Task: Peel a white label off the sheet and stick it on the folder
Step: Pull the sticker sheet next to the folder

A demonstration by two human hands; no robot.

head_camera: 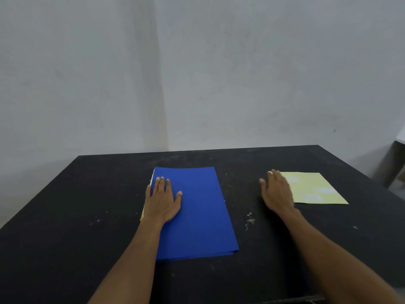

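A blue folder (pixel 197 211) is laid closed on a black table (pixel 65 216), slightly left of centre, with its long edges running away from the viewer. The left hand (pixel 163 199) is spread flat, palm down, on the folder's far left part, near its left edge; nothing is grasped. A pale yellow sheet (pixel 315 189) is placed to the right, well apart from the folder, and white labels (pixel 326 190) are seen on it. The right hand (pixel 277 191) is held open with fingers loosely extended at the sheet's left edge, overlapping it in view; contact cannot be confirmed, and nothing is gripped. Bare tabletop is left between folder and sheet and along the near edge. A grey wall (pixel 241 73) is shown behind the table.
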